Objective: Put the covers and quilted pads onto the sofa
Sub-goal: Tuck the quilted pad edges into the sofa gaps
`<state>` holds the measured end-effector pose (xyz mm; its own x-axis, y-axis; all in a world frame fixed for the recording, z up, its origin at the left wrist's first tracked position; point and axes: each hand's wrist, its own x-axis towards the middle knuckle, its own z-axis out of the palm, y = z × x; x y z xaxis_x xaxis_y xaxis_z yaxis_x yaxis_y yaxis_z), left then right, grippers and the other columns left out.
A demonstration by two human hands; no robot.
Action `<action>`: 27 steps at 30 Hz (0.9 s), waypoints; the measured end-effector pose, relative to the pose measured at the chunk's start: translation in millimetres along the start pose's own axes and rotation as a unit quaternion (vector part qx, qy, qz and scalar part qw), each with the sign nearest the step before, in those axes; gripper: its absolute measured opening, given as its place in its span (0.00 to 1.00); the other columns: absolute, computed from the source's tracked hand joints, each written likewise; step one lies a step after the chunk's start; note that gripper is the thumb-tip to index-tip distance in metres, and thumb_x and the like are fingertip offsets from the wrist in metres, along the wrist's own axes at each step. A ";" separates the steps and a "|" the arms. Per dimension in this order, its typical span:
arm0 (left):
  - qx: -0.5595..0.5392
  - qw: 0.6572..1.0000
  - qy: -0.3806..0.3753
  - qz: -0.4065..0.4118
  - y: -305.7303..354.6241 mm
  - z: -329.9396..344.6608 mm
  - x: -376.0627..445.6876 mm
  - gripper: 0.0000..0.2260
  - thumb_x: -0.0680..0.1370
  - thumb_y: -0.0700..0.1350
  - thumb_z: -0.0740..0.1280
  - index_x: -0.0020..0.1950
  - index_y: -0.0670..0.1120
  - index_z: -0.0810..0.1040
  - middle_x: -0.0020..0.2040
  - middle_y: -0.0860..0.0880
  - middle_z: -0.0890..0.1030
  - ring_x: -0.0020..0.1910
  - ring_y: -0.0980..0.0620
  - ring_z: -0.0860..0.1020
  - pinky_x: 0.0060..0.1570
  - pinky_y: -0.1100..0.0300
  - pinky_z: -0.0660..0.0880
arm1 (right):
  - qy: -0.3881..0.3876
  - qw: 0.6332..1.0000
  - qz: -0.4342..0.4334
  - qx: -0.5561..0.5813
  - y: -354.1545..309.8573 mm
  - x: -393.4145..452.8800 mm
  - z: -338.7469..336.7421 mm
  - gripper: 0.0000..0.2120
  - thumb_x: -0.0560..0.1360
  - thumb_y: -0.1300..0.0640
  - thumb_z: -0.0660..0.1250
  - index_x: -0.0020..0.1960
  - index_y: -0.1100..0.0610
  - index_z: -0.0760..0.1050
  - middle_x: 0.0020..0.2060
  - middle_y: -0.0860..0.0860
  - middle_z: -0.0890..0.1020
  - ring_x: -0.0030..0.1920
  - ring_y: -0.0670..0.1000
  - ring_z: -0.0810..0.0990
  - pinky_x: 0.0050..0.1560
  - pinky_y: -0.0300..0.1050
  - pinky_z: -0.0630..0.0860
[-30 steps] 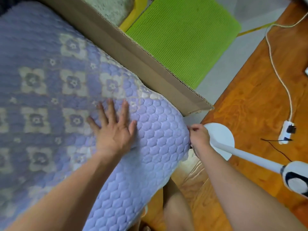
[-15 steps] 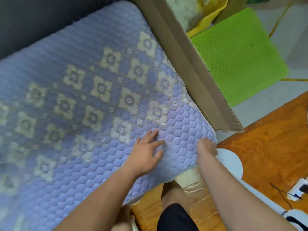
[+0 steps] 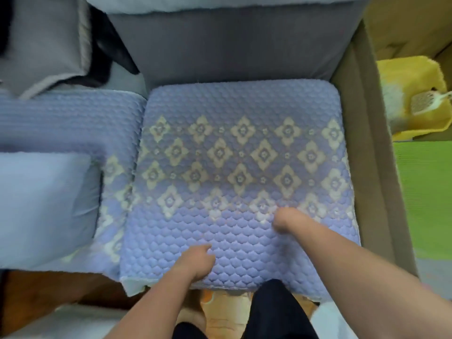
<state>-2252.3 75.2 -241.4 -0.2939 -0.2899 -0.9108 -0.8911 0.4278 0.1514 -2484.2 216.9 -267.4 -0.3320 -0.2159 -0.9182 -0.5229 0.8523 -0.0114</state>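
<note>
The quilted pad is spread over the seat at frame centre — soft, light, best gripped at its front hem. Left hand and right hand are pressed on it; finger curl cannot be told.

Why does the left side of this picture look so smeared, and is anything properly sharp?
Head view: the pale blue pillow and grey fabric at left are motion-blurred; the quilted pad mid-frame is clearer, though soft; both hands, left hand and right hand, are blurred; lighting is even, without glare.
</note>
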 end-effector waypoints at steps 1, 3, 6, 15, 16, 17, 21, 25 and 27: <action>-0.052 0.998 0.034 0.009 7.7 -16.1 -16.0 0.22 0.83 0.50 0.58 0.77 0.51 0.67 0.75 0.46 0.71 0.70 0.47 0.73 0.67 0.56 0.69 | 0.009 0.999 -0.025 -0.020 -15.9 -15.2 -17.8 0.20 0.80 0.58 0.56 0.69 0.62 0.72 0.69 0.59 0.74 0.67 0.60 0.75 0.63 0.50 0.74; -0.153 0.983 0.086 0.046 14.0 -42.8 -57.5 0.19 0.83 0.51 0.59 0.74 0.53 0.72 0.68 0.49 0.77 0.60 0.49 0.79 0.58 0.56 0.75 | 0.070 0.996 -0.054 -0.023 -45.9 -45.1 -41.0 0.15 0.81 0.58 0.57 0.64 0.61 0.74 0.63 0.59 0.78 0.61 0.59 0.78 0.53 0.49 0.74; -0.263 0.953 0.125 0.083 -1.0 -69.1 -121.8 0.15 0.83 0.52 0.60 0.70 0.56 0.75 0.62 0.56 0.78 0.50 0.59 0.79 0.45 0.63 0.76 | 0.133 0.985 -0.108 0.027 -102.5 -92.4 -55.3 0.12 0.80 0.56 0.57 0.58 0.57 0.75 0.57 0.57 0.80 0.53 0.59 0.78 0.49 0.47 0.74; -0.475 0.853 0.201 -0.079 -240.4 -118.6 -186.2 0.10 0.79 0.49 0.64 0.60 0.55 0.79 0.55 0.52 0.83 0.49 0.52 0.81 0.44 0.59 0.74 | 0.032 0.967 -0.231 -0.101 -342.1 -177.0 -46.7 0.14 0.81 0.56 0.57 0.38 0.58 0.68 0.38 0.55 0.74 0.39 0.55 0.70 0.38 0.45 0.67; -0.509 0.829 0.209 -0.100 -270.0 -129.6 -182.1 0.12 0.78 0.49 0.65 0.61 0.54 0.78 0.55 0.50 0.83 0.48 0.51 0.81 0.43 0.58 0.73 | 0.035 0.971 -0.223 -0.084 -369.8 -176.5 -48.1 0.13 0.81 0.56 0.57 0.39 0.58 0.68 0.38 0.55 0.74 0.38 0.55 0.70 0.39 0.45 0.67; -0.538 0.805 0.220 -0.117 -300.5 -141.8 -173.4 0.15 0.75 0.50 0.64 0.62 0.54 0.76 0.56 0.47 0.82 0.49 0.49 0.81 0.44 0.57 0.74 | 0.038 0.975 -0.216 -0.046 -397.6 -170.8 -48.7 0.12 0.81 0.56 0.58 0.40 0.59 0.68 0.38 0.55 0.74 0.38 0.55 0.70 0.40 0.46 0.67; -0.602 0.727 0.268 -0.193 -423.4 -204.1 -119.0 0.28 0.66 0.66 0.64 0.62 0.53 0.71 0.58 0.43 0.79 0.55 0.43 0.80 0.56 0.43 0.79 | 0.024 0.955 -0.133 0.266 -504.3 -152.2 -44.7 0.06 0.80 0.55 0.61 0.49 0.58 0.71 0.41 0.55 0.76 0.41 0.55 0.76 0.42 0.49 0.77; -0.624 0.695 0.264 -0.239 -491.9 -272.5 -94.3 0.25 0.79 0.65 0.63 0.63 0.46 0.70 0.56 0.44 0.77 0.55 0.42 0.78 0.45 0.47 0.82 | -0.102 0.908 -0.017 0.406 -575.6 -155.5 -7.0 0.10 0.80 0.49 0.64 0.53 0.55 0.72 0.51 0.54 0.76 0.49 0.56 0.79 0.49 0.54 0.80; -0.616 0.715 0.222 -0.246 -510.9 -291.3 -80.5 0.24 0.80 0.62 0.63 0.61 0.43 0.71 0.51 0.44 0.77 0.54 0.43 0.79 0.48 0.46 0.82 | -0.050 0.923 0.000 0.383 -593.2 -155.4 16.3 0.11 0.77 0.48 0.65 0.51 0.55 0.73 0.52 0.56 0.78 0.50 0.58 0.80 0.42 0.53 0.82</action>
<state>-1874.1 -369.4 -133.6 0.3236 -0.5056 -0.7998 -0.4723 -0.8187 0.3265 -2109.7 -247.3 -124.4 -0.2387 -0.2029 -0.9497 0.1972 0.9474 -0.2520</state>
